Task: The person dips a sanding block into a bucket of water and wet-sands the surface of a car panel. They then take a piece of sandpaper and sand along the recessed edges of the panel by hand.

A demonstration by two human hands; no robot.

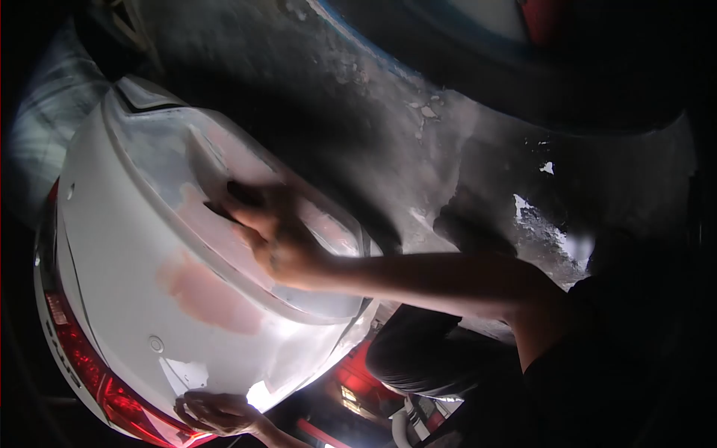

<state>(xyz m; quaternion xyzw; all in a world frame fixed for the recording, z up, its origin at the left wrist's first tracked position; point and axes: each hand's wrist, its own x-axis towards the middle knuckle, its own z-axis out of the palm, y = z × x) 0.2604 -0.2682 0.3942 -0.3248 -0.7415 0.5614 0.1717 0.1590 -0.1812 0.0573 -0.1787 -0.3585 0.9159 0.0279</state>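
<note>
A white car bumper (112,246) fills the left half of the head view, with pinkish, sanded-looking patches (213,295) and grey areas on it. My right hand (272,235) reaches across to the bumper's lower section, its fingers closed on a dark sanding pad (245,194) pressed against the surface. Shadow hides part of the pad, so its exact shape is unclear. Lower in the picture, my left hand (220,412) rests with fingers spread on the white panel beside the red tail light (119,399). Nothing shows in that hand.
Worn, stained floor (448,142) runs along the upper right, with pale chipped spots. A dark round object with a blue edge (388,56) lies at the top. My dark-clothed leg (418,351) is close to the bumper. Behind it stands something red (358,381).
</note>
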